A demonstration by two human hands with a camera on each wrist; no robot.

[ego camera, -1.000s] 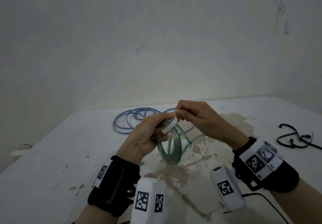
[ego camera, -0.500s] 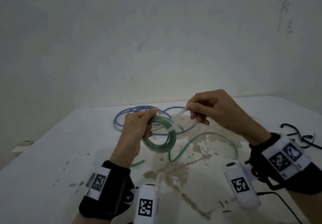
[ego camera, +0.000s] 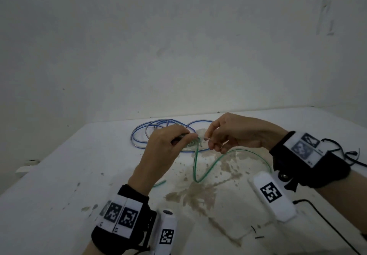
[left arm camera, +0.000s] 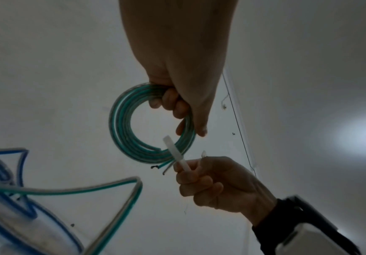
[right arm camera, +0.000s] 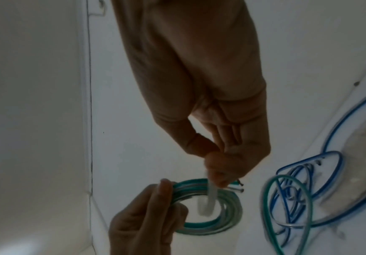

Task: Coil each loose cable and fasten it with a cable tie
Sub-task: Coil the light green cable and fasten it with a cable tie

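My left hand (ego camera: pixel 170 143) grips a small coil of green and clear cable (left arm camera: pixel 131 131), held above the white table (ego camera: pixel 59 175). A white cable tie (left arm camera: pixel 175 153) crosses the coil's strands near the cut ends. My right hand (ego camera: pixel 220 137) pinches that cable tie (right arm camera: pixel 210 195) just beside the coil (right arm camera: pixel 227 220). The cable's uncoiled tail (ego camera: pixel 214 163) loops down across the stained middle of the table. In the head view my left hand hides most of the coil.
A loose blue and clear cable (ego camera: pixel 158 131) lies in loops on the table behind my hands. A black cable (ego camera: pixel 349 155) lies at the right edge. Another thin black lead (ego camera: pixel 327 225) runs over the table at the front right. A wall stands right behind the table.
The coil has gone from upright to nearly flat in my left hand. My right hand pulled out to the right, then came back close against the coil.
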